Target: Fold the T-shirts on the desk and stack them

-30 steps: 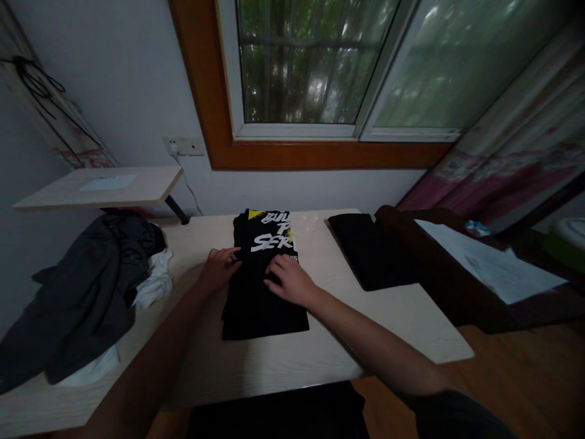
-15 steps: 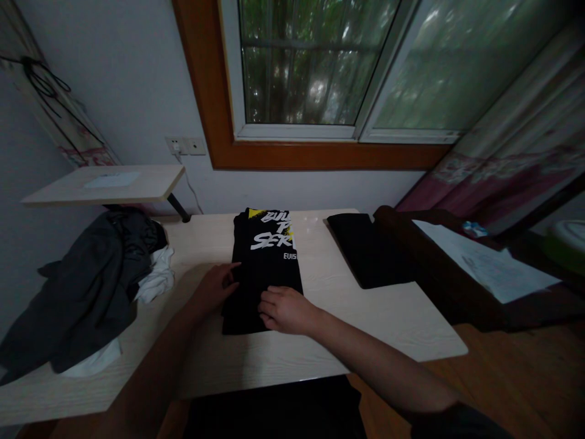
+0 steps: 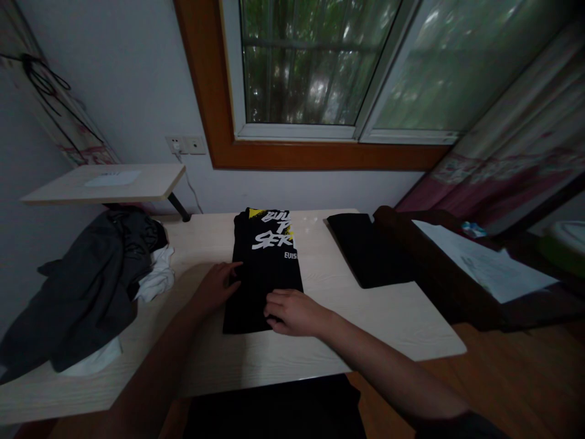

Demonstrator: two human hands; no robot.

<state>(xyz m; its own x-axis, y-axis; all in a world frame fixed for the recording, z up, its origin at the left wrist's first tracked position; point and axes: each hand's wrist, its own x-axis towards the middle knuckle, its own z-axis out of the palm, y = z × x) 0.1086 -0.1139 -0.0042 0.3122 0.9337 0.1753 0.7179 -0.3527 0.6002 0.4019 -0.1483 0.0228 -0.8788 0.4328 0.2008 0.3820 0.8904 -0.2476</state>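
Note:
A black T-shirt (image 3: 265, 262) with white and yellow lettering lies folded into a long strip on the pale wooden table (image 3: 365, 317). My left hand (image 3: 218, 285) rests flat at the strip's left edge, fingers stretched onto the cloth. My right hand (image 3: 292, 311) lies on the strip's near right corner, fingers curled over the hem, gripping the cloth there.
A heap of grey and white clothes (image 3: 91, 286) covers the table's left end. A folded black garment (image 3: 365, 250) lies at the right. Beyond it a dark bench holds a sheet of paper (image 3: 484, 265). A small shelf (image 3: 105, 183) juts from the wall on the left.
My right hand slid from the middle of the shirt toward me to its near right corner. My left hand also drew a little nearer along the left edge.

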